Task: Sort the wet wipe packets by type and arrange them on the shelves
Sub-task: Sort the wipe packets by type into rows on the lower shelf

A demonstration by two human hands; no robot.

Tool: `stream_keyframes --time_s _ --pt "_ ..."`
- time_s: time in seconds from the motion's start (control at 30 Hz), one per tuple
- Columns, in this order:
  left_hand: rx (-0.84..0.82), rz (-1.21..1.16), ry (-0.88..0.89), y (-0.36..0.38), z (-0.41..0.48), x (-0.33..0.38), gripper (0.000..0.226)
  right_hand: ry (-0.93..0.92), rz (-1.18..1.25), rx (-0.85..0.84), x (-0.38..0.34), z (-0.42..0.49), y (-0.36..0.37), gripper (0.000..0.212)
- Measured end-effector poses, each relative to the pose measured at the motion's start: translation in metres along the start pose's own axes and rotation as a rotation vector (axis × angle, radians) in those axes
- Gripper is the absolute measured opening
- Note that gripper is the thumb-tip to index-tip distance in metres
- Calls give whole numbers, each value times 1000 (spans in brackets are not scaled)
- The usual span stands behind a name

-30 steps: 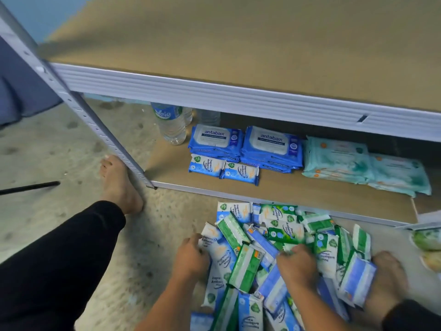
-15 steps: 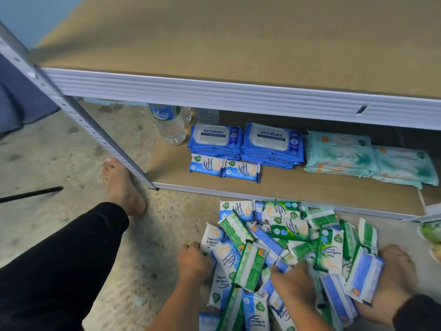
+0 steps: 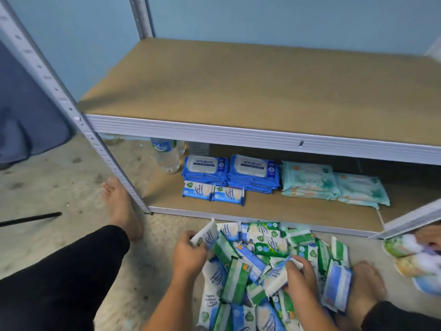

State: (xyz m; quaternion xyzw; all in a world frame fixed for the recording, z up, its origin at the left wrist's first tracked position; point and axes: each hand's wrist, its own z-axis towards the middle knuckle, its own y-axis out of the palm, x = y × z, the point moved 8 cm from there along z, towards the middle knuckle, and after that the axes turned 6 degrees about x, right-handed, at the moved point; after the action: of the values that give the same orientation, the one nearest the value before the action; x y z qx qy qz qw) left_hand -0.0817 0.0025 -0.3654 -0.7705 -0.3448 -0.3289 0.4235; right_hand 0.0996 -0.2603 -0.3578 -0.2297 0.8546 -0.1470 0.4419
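Your left hand (image 3: pixel 189 253) pinches a blue packet (image 3: pixel 206 235) by one end | your right hand (image 3: pixel 301 275) curls round a white packet (image 3: pixel 274 284) in the floor pile (image 3: pixel 269 247) | likely light, soft, slick film, so squeeze the flat faces | matching pair (image 3: pixel 213 194) lies on the bottom shelf (image 3: pixel 298 213)

Plain storeroom, maybe domestic: boltless steel rack (image 3: pixel 100 151) with chipboard shelves (image 3: pixel 238 87) just beyond the left hand (image 3: pixel 188 254); bare concrete floor (image 3: pixel 59 182) to its left; blue wall (image 3: pixel 262 17) behind.

packets (image 3: pixel 253 266) — glossy plastic | shelf frame (image 3: pixel 214 132) — metal | floor (image 3: pixel 59 177) — rough
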Motion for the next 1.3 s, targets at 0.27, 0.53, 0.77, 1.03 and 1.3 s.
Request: stream_keyframes --time_s 0.27,0.53,0.77,1.03,1.3 --pt "-60 -306 18 14 -2 56 44 54 405 86 -45 27 -9 31" --pt "-52 -404 84 20 20 80 43 7 526 -19 -94 35 1 25" --pt "-40 -352 71 37 71 85 41 -7 505 115 -113 69 18 27" --pt "-53 -330 45 79 132 82 39 114 649 132 -116 131 58 36" --pt "-28 -335 -11 112 156 61 48 507 636 -338 -92 128 113 25"
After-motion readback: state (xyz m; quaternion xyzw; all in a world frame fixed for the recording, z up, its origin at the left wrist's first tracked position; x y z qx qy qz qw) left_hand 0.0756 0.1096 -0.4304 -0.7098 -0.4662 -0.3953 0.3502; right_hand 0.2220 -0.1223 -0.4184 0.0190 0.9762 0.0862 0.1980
